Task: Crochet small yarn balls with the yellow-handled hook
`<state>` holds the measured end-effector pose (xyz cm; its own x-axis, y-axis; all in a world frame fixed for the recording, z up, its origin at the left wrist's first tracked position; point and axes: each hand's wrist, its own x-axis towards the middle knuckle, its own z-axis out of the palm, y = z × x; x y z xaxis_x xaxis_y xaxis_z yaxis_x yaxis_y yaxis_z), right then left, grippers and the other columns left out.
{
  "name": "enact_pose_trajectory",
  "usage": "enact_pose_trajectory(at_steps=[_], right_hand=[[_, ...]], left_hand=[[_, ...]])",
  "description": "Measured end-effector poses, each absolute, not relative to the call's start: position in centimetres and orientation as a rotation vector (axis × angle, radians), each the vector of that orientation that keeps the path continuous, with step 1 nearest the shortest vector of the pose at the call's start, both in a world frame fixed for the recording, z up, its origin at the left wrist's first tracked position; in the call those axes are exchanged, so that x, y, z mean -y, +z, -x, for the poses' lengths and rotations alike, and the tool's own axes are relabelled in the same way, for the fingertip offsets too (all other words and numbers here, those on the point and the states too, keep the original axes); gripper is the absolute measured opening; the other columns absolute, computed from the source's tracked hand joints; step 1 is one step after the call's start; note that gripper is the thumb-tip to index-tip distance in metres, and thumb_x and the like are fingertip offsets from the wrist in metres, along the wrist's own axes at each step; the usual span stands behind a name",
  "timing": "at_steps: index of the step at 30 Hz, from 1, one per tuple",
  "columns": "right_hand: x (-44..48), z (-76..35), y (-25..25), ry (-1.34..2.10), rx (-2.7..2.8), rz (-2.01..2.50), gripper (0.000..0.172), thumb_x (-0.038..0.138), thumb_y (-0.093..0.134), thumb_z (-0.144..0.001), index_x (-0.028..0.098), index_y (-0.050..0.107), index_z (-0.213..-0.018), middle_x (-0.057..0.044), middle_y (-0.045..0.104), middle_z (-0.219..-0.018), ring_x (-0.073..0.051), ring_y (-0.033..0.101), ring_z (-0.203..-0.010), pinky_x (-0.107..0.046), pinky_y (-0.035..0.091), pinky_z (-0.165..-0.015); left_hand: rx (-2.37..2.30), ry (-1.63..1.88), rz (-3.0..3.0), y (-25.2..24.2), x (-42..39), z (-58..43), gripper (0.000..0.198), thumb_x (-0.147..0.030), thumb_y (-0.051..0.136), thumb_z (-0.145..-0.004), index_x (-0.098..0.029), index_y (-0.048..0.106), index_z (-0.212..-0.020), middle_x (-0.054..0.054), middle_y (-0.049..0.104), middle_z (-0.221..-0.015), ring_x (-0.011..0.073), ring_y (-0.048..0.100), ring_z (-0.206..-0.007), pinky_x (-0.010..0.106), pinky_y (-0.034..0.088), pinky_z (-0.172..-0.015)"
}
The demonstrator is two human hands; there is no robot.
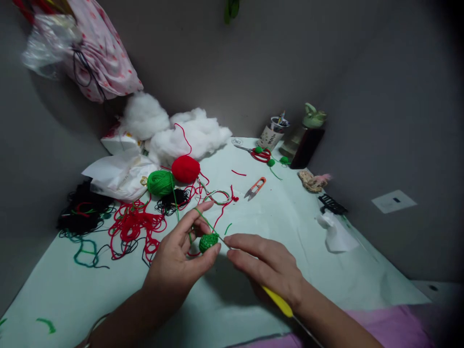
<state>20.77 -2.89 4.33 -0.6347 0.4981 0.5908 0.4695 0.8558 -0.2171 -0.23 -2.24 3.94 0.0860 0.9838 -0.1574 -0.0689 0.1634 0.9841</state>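
Pinched between the thumb and fingers of my left hand [177,256] is a small green crochet piece [209,242], rounded in shape. Green yarn loops over my raised left index finger and runs back to a green yarn ball [161,183]. My right hand [270,263] grips a crochet hook [277,300] with a yellow handle; its thin metal tip meets the edge of the green piece. Beside the green ball lies a red yarn ball [185,168]. A short green yarn snippet [228,228] rests just beyond my hands.
Tangled red yarn [136,224] and black yarn [83,210] spread at left, before white stuffing [192,133]. Orange thread snips [255,188] lie mid-table; red-handled scissors [261,154] are behind, near a pen cup [271,134]. Crumpled tissue [335,232] sits at right.
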Motion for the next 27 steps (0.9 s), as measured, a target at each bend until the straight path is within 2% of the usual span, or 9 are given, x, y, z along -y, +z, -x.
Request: enact_pose_trajectory(at_steps=[4,11,14,17,22,25,27], right_hand=[[2.7,-19.9,4.6,0.347,2.085,0.705,0.024,0.011,0.050,-0.103,0.016,0.067,-0.119,-0.012,0.078,-0.107,-0.016,0.076,-0.096,-0.026,0.064,-0.076],[2.4,-19.5,4.9,0.842,1.756,0.801,0.023,0.012,0.058,-0.101,0.022,0.074,-0.113,-0.006,0.078,-0.095,-0.018,0.074,-0.087,-0.033,0.062,-0.076],[2.2,-19.0,4.3,0.992,1.564,0.798,0.020,0.019,0.059,-0.102,0.023,0.076,-0.111,-0.005,0.076,-0.090,-0.018,0.075,-0.080,-0.033,0.064,-0.072],[2.3,-18.7,4.0,0.857,1.616,0.762,0.021,0.018,0.058,-0.103,0.025,0.076,-0.113,-0.006,0.077,-0.095,-0.018,0.075,-0.085,-0.032,0.064,-0.072],[2.9,-19.5,3.8,0.232,2.059,0.700,0.032,0.012,0.057,-0.103,0.021,0.068,-0.131,-0.010,0.076,-0.117,-0.017,0.074,-0.105,-0.029,0.064,-0.084],[3.0,-20.0,3.8,0.179,2.116,0.672,0.037,0.011,0.058,-0.102,0.022,0.064,-0.137,-0.009,0.074,-0.121,-0.016,0.072,-0.109,-0.027,0.064,-0.087],[3.0,-20.1,3.8,0.233,2.045,0.677,0.037,0.013,0.055,-0.104,0.023,0.064,-0.138,-0.010,0.072,-0.126,-0.017,0.072,-0.110,-0.028,0.065,-0.086]], left_hand=[[-1.176,1.033,-1.107,4.2,1.8,0.3,0.064,-0.023,0.075,-0.075,-0.026,0.061,-0.137,-0.002,0.052,-0.089,0.0117,0.058,-0.078,0.019,0.049,-0.068],[-1.135,1.046,-1.065,3.8,1.7,0.5,0.061,-0.020,0.076,-0.077,-0.030,0.064,-0.135,-0.004,0.053,-0.088,0.0094,0.060,-0.078,0.015,0.049,-0.066],[-1.115,1.106,-1.018,3.3,1.9,0.5,0.055,-0.022,0.078,-0.079,-0.032,0.066,-0.132,-0.004,0.054,-0.089,0.0096,0.061,-0.081,0.016,0.050,-0.074],[-1.096,1.203,-0.933,3.1,2.3,0.1,0.053,-0.025,0.084,-0.076,-0.029,0.068,-0.127,-0.004,0.057,-0.087,0.0110,0.062,-0.084,0.019,0.051,-0.082],[-1.031,1.291,-0.799,4.0,3.5,-1.0,0.043,-0.029,0.084,-0.078,-0.027,0.072,-0.119,-0.003,0.062,-0.085,0.0137,0.062,-0.083,0.022,0.053,-0.079],[-0.990,1.268,-0.748,4.4,3.8,-1.2,0.032,-0.038,0.083,-0.082,-0.027,0.078,-0.111,0.000,0.066,-0.087,0.0147,0.062,-0.085,0.022,0.052,-0.079],[-0.921,1.219,-0.682,4.6,3.8,-1.1,0.033,-0.042,0.084,-0.081,-0.029,0.079,-0.111,0.000,0.069,-0.091,0.0151,0.064,-0.090,0.022,0.051,-0.082]])
